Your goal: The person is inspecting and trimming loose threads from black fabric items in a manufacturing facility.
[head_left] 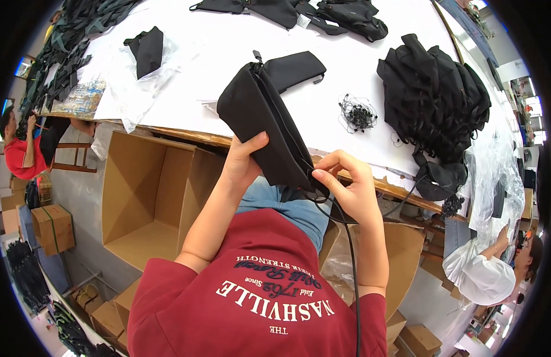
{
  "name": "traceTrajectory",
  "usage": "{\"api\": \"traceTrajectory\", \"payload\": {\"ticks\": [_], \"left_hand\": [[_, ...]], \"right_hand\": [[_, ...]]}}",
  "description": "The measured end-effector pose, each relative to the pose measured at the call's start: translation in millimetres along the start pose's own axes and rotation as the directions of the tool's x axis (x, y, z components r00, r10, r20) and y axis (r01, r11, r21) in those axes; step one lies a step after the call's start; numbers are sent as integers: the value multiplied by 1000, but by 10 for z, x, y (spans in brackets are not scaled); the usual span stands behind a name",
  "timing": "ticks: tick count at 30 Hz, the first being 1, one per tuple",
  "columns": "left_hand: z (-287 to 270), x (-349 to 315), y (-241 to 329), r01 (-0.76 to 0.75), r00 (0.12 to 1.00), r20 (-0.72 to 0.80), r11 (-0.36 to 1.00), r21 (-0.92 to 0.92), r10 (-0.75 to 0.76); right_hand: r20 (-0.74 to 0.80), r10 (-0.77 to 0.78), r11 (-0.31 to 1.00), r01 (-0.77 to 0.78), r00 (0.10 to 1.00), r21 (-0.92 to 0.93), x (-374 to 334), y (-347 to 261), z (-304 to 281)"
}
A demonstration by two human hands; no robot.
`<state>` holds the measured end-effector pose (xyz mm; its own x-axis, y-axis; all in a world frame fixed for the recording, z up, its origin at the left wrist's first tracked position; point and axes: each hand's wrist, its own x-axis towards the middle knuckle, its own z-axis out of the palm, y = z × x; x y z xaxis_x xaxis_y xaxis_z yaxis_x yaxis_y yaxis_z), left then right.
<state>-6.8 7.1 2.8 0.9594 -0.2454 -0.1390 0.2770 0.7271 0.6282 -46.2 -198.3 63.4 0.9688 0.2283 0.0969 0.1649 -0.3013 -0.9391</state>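
A long black fabric pouch [246, 104] is held up at a tilt over the table's near edge, a zipper seam running along its side. My left hand [246, 159] grips its near side, thumb on the front panel. At the pouch's lower right end my right hand [350, 183] pinches finger and thumb together on the zipper end. A thin dark loop shows by those fingertips, too small to make out fully. Behind lies another black pouch [298, 68] on the white table [195, 62]. A small tangle of thin black cords [359, 116] rests to the right.
A large heap of black pouches [433, 95] covers the table's right side. Clear plastic sheeting [495, 178] hangs beyond it. Below the table edge stands an open cardboard box [141, 196]. A black cable [354, 285] runs past my right arm. People work at both sides.
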Motion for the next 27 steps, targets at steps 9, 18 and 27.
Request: {"api": "traceTrajectory", "payload": {"ticks": [9, 18, 27], "left_hand": [[-3, -21, 63, -58, 997, -60, 997, -44, 56], [111, -69, 38, -57, 998, 37, 998, -40, 58], [288, -93, -10, -22, 997, -72, 999, -48, 19]], "right_hand": [[97, 110, 976, -90, 989, -197, -169, -114, -83], [-72, -411, 776, 308, 909, -550, -183, -203, 17], [0, -314, 809, 267, 950, -523, -187, -158, 65]]}}
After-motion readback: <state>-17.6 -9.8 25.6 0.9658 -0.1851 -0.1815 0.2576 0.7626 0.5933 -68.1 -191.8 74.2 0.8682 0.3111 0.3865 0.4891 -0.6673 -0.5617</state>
